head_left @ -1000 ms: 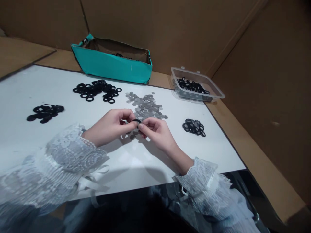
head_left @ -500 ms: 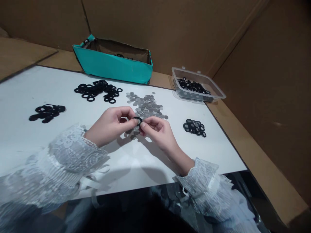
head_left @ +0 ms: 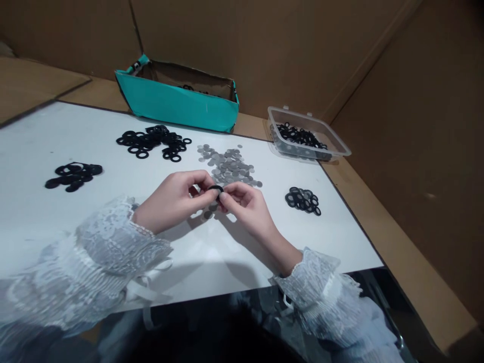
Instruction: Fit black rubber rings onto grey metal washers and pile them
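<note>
Both hands meet at the centre of the frame, over the white table (head_left: 56, 136). The left hand (head_left: 172, 199) and the right hand (head_left: 244, 206) each pinch one black ring (head_left: 215, 189) between thumb and fingertips, the other fingers curled loosely; the ring lies between the two hands, equally near each, its flat face tilted toward the camera. Just beyond the fingertips, toward the upper centre, lies one heap of grey discs (head_left: 229, 166), too many to count. Loose black rings form three heaps: one at centre left (head_left: 73, 175), one at upper centre (head_left: 153, 141), one right of the hands (head_left: 302, 200). One clear tray (head_left: 338, 146) at upper right holds more rings. One teal box (head_left: 177, 106) stands behind.
</note>
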The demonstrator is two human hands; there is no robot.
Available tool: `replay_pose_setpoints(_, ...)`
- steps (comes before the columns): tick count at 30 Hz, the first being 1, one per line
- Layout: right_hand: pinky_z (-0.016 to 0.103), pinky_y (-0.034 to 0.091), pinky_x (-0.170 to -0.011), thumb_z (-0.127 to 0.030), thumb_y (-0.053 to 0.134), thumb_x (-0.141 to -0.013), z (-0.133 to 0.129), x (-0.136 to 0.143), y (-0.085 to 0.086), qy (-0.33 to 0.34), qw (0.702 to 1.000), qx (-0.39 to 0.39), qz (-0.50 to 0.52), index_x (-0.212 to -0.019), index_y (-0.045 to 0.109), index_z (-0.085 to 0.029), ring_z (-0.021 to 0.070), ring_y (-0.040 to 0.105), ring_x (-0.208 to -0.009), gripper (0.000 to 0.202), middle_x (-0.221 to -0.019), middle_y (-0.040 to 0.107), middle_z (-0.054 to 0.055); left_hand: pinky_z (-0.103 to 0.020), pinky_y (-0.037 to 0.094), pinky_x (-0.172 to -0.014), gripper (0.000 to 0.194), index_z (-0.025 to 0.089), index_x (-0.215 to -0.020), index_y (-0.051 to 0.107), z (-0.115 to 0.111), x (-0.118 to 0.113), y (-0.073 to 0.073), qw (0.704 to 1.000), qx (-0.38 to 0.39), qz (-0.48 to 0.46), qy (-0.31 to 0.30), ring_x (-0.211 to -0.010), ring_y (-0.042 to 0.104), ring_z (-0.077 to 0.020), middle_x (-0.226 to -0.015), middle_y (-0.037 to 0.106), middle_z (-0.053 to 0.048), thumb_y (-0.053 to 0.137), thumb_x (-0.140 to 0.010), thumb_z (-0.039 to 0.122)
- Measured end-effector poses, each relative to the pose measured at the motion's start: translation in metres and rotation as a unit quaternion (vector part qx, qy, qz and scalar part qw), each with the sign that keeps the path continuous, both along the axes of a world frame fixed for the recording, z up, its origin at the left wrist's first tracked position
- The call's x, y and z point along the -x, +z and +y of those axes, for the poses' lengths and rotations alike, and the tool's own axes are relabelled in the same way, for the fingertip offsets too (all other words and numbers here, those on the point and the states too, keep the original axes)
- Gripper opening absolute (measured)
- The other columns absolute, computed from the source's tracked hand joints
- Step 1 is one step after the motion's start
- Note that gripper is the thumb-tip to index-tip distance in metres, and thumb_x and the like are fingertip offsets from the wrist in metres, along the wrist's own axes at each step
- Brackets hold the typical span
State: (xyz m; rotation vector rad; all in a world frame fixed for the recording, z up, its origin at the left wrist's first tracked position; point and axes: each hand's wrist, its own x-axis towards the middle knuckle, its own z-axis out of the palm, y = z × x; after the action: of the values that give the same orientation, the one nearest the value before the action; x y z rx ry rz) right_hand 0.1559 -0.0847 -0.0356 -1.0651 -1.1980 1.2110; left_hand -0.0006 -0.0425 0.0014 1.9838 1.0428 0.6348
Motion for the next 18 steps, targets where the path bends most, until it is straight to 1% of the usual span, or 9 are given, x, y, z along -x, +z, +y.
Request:
replay_pose_setpoints(3,0.025,0.048,-0.056,-0.032,0.066,-0.074,0.0015,-0.0014,-0.0022,0.002,1.000,-0.005,-0.005,-0.074,0.053,-0.019,0.0109,0.057,-0.057,0.019,-0.062,0.056,-0.003,-0.022,0.042,-0.049,0.021,0.017,-0.074,0.061,0.0018,0.0020,0.0002,0.999,0.027,0.022,-0.027,-0.057,0.058,-0.0130,-0.068,0.065,-0.001,0.056,-0.080,0.037)
replay_pose_setpoints(6,0.025,0.045,-0.055,-0.033,0.062,-0.077,0.0015,-0.0020,-0.0060,-0.001,0.999,-0.014,-0.039,-0.076,0.051,-0.019,0.0111,0.054,-0.056,0.018,-0.062,0.054,-0.003,-0.022,0.041,-0.048,0.024,0.017,-0.076,0.064,0.0028,0.0037,0.0010,0.998,0.030,0.039,-0.036,-0.055,0.058,-0.0127,-0.069,0.067,-0.002,0.056,-0.081,0.040)
replay_pose_setpoints(9,0.026,0.043,-0.057,-0.029,0.059,-0.080,0.0005,-0.0017,-0.0085,-0.013,0.996,-0.044,-0.079,-0.078,0.050,-0.019,0.0114,0.054,-0.060,0.014,-0.067,0.054,-0.002,-0.023,0.041,-0.049,0.026,0.017,-0.072,0.064,0.0030,0.0041,0.0027,0.998,0.021,0.050,-0.030,-0.055,0.058,-0.0128,-0.067,0.067,-0.002,0.056,-0.080,0.040)
replay_pose_setpoints(12,0.027,0.045,-0.061,-0.025,0.058,-0.080,-0.0001,-0.0022,-0.0085,-0.002,0.992,-0.069,-0.105,-0.080,0.051,-0.019,0.0121,0.056,-0.065,0.010,-0.073,0.057,-0.001,-0.023,0.041,-0.052,0.026,0.018,-0.068,0.064,0.0030,0.0041,0.0052,0.997,0.011,0.063,-0.033,-0.058,0.060,-0.0139,-0.064,0.067,-0.001,0.058,-0.077,0.041)
replay_pose_setpoints(14,0.027,0.045,-0.061,-0.024,0.058,-0.079,-0.0003,-0.0030,-0.0080,-0.004,0.989,-0.078,-0.124,-0.080,0.052,-0.019,0.0122,0.056,-0.064,0.009,-0.072,0.058,0.000,-0.023,0.041,-0.054,0.026,0.018,-0.067,0.064,0.0028,0.0043,0.0065,0.997,0.002,0.069,-0.036,-0.060,0.061,-0.0149,-0.064,0.067,-0.001,0.059,-0.076,0.042)
replay_pose_setpoints(18,0.026,0.044,-0.056,-0.025,0.058,-0.078,-0.0012,-0.0035,-0.0081,-0.039,0.986,-0.078,-0.141,-0.076,0.052,-0.018,0.0120,0.056,-0.058,0.010,-0.068,0.057,-0.001,-0.024,0.041,-0.058,0.026,0.018,-0.068,0.063,0.0020,0.0047,0.0053,0.997,-0.033,0.072,-0.026,-0.064,0.062,-0.0164,-0.066,0.068,-0.002,0.054,-0.079,0.040)
